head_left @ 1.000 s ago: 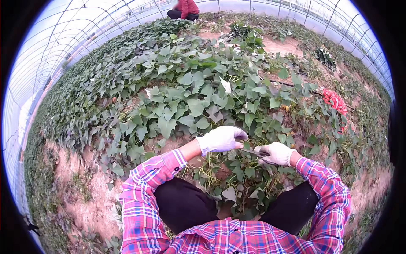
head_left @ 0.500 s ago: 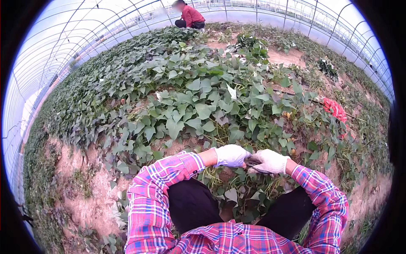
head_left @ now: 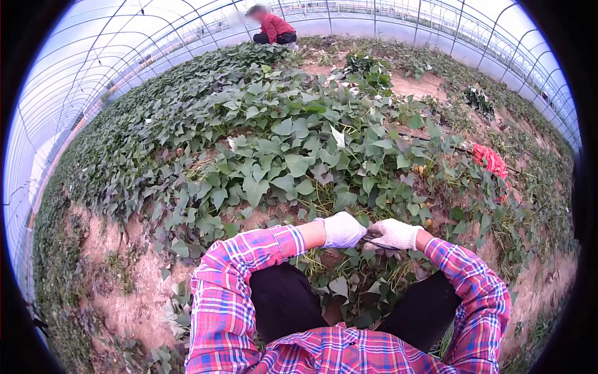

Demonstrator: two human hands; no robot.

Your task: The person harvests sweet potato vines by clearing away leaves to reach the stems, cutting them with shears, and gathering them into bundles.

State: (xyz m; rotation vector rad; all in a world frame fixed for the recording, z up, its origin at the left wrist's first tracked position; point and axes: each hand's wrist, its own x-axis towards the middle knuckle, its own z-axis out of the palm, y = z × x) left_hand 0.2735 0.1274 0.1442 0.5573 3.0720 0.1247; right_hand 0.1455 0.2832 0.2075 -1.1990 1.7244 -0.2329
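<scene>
Both my hands wear white gloves and meet low in front of me, above my knees. My left hand (head_left: 341,229) is closed around vine stems at the edge of the green leafy vines (head_left: 293,149). My right hand (head_left: 395,235) grips a dark cutting tool (head_left: 375,242) whose blades point left toward my left hand. The two hands nearly touch. Cut stems and leaves (head_left: 349,280) lie on the soil between my knees. My plaid sleeves frame the scene.
A dense bed of heart-shaped leaves spreads ahead and to the left. Bare soil (head_left: 118,274) lies at my left. A red bundle (head_left: 492,161) rests on the ground at right. Another person in red (head_left: 274,28) crouches far ahead. Greenhouse hoops (head_left: 93,56) arch overhead.
My left hand has come down from the raised position to meet my right hand, and both hands have closed together on the stems. The view tilted slightly downward.
</scene>
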